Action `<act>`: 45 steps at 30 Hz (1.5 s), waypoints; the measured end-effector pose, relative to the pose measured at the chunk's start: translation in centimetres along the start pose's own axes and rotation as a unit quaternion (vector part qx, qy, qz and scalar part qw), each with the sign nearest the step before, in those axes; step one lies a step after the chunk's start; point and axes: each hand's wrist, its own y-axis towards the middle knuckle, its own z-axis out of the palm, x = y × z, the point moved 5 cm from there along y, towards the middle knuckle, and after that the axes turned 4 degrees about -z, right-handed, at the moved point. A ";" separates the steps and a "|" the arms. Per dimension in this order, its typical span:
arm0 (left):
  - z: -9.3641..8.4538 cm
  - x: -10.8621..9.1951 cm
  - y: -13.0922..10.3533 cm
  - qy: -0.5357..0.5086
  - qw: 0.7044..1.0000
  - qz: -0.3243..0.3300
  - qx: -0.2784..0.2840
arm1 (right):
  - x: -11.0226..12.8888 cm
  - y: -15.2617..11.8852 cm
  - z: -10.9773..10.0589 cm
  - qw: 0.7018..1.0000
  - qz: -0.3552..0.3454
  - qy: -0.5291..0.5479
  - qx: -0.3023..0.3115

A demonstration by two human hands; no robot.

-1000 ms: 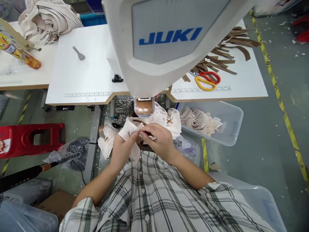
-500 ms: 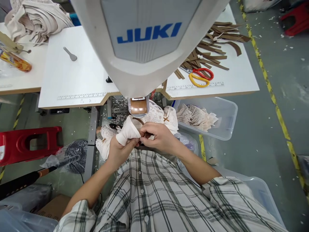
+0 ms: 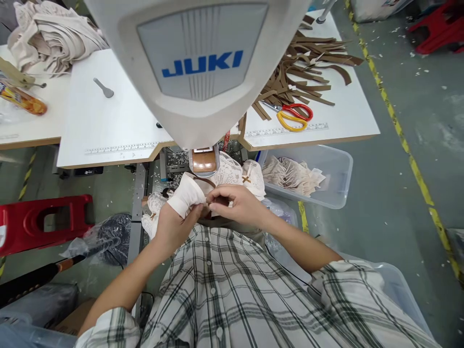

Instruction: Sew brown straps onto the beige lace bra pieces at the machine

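Observation:
My left hand [image 3: 177, 223] is closed around a folded piece of white fabric [image 3: 186, 194], its thumb pressed along the lower edge. Close beside it, my right hand [image 3: 237, 205] has thumb and fingertips brought together at the fabric's right end. What sits in that pinch is too small to make out. A narrow brown strip [image 3: 205, 181] curves behind the fingers. Just beyond the hands is the brown-topped end of the machine arm [image 3: 204, 162], with white lace garment pieces [image 3: 230, 169] bearing small brown bows around it.
A white JUKI sewing machine head [image 3: 203, 63] hangs over the work. On the table [image 3: 134, 125] lie scissors [image 3: 294, 117], brown strips [image 3: 304, 87], a grey spoon-shaped tool [image 3: 103, 88] and piled fabric [image 3: 54, 38]. A clear bin [image 3: 339, 176] holds fabric pieces; a red stool [image 3: 78, 212] stands left.
The view has shifted slightly. My right fingertips have drawn a little apart from my left thumb, and the white fabric is tilted a bit differently in my left hand.

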 end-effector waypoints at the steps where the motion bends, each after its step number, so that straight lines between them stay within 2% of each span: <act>1: -0.1 -0.2 0.2 0.009 1.000 0.000 0.018 | -0.2 -0.1 -0.4 1.000 0.014 0.021 -0.007; 6: 0.2 -1.5 0.7 -0.006 0.994 -0.015 0.113 | -0.2 -1.0 -1.4 0.999 0.016 0.001 -0.042; 12: 1.2 -1.8 0.4 -0.019 0.991 -0.016 0.130 | 0.7 -1.4 -0.9 0.998 -0.003 -0.054 -0.025; 16: 1.4 -1.6 0.4 -0.007 0.992 -0.030 0.121 | 0.8 -1.4 -1.0 0.997 0.002 -0.078 -0.010; 20: 1.2 -1.4 0.7 0.013 0.990 -0.071 0.118 | 0.6 -0.9 -1.5 0.998 0.024 -0.062 0.004; 24: 1.1 -1.4 1.2 0.016 0.989 -0.081 0.123 | 0.5 0.0 -1.9 0.995 0.033 -0.077 0.045; 30: 1.5 -0.8 2.0 -0.036 0.987 -0.099 0.123 | -0.7 0.2 -1.4 0.983 0.127 0.111 0.077; 34: 2.1 -0.4 2.1 -0.110 0.981 -0.131 0.096 | -1.0 0.0 -1.4 0.973 0.159 0.162 0.046; 39: 2.9 -0.2 1.8 -0.195 0.967 -0.161 0.037 | 0.0 -0.2 -2.2 0.989 0.115 0.089 0.000; 43: 3.2 -0.9 1.9 -0.196 0.969 -0.150 0.008 | 0.9 0.0 -2.6 0.998 0.059 -0.025 -0.017; 45: 3.0 -1.1 1.9 -0.183 0.973 -0.139 0.013 | 1.0 0.2 -2.7 0.997 0.048 -0.055 -0.018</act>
